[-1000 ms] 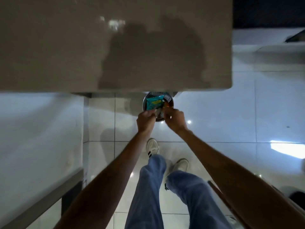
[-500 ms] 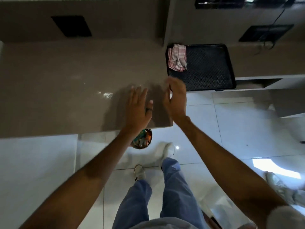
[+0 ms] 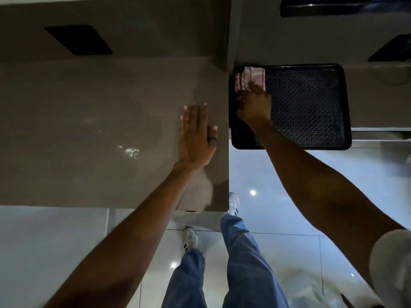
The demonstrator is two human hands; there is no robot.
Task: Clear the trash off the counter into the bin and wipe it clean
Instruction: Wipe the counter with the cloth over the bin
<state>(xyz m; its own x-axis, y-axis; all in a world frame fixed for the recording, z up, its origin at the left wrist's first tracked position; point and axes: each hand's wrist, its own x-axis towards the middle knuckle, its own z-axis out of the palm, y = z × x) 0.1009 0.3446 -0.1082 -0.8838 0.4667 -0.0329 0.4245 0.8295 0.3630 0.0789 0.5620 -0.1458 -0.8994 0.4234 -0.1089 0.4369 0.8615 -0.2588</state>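
- We see a crumpled red-and-white checked cloth (image 3: 250,78) lying in the far left corner of a black rectangular plastic tray with a perforated mat surface (image 3: 311,107).
- Our right hand (image 3: 253,103) reaches onto that tray, and its fingertips (image 3: 244,92) lie on the near edge of the cloth; the picture is blurred there, so we cannot tell whether the fingers have closed on the cloth or only touch it.
- The rest of the cloth spreads out just beyond those fingertips, toward the tray's far rim.
- The tray sits to the right of our right hand's wrist and palm as well as under them, and its near edge overhangs the floor.
- Our left hand (image 3: 195,136) lies flat and open, palm down, fingers together and thumb spread, on a smooth brown glossy counter (image 3: 89,130), near the counter's right edge.
- A dark ring (image 3: 211,139) sits on one finger of the left hand.
- Left of the left hand's fingers, a small bright wet or shiny patch (image 3: 130,151) shows on the counter.
- The tray lies just right of the left hand's thumb, past the counter's edge.
- Below both hands we see blue jeans (image 3: 233,263), white shoes with dark stripes (image 3: 190,238) and a pale glossy tiled floor (image 3: 333,185).
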